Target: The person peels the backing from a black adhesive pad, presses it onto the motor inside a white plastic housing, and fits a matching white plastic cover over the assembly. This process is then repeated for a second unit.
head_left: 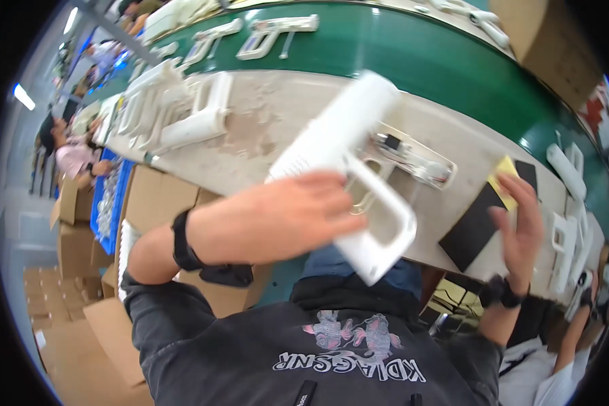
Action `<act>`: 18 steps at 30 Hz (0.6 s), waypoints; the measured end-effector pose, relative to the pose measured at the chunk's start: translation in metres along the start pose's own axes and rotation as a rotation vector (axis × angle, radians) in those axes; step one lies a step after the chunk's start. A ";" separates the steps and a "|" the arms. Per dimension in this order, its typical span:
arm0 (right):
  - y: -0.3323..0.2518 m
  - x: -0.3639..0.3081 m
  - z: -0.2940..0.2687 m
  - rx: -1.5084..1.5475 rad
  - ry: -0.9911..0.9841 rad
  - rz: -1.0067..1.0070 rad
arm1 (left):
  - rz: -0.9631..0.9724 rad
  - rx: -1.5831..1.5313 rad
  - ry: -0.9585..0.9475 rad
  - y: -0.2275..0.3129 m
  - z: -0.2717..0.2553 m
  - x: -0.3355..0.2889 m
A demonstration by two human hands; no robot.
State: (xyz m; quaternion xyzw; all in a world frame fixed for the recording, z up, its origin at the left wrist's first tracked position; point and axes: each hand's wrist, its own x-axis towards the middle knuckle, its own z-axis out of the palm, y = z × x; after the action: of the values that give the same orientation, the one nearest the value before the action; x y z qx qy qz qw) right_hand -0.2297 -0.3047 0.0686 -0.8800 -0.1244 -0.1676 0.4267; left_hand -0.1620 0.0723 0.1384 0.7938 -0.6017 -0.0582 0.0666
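Note:
My left hand [284, 213] is closed around a white plastic gun-shaped housing [335, 125], a fat tube with a looped handle. It is tilted above the near side of the table. Partly behind it on the tabletop lies an opened white housing half [430, 166] with wires and a small black part inside. To the right, my right hand [521, 220] has its fingers stretched out and the thumb apart. Its fingertips are beside a yellow piece [501, 183], which lies over a black mat [474, 227]; whether they touch it I cannot tell.
More white housings stand on the table at left [199, 115] and lie at far right [568, 237]. A green conveyor belt [386, 40] carries several others. Cardboard boxes [162, 196] and a blue crate [115, 203] are at left. People work on both sides.

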 end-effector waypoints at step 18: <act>0.013 0.038 0.037 -0.138 -0.194 -0.092 | 0.050 0.375 0.113 -0.023 0.023 0.017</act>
State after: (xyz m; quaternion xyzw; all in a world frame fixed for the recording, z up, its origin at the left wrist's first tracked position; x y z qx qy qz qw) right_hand -0.1835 -0.2807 0.0528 -0.9128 -0.1936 -0.1090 0.3428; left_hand -0.1394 0.0617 0.1116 0.7790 -0.6169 0.1014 -0.0475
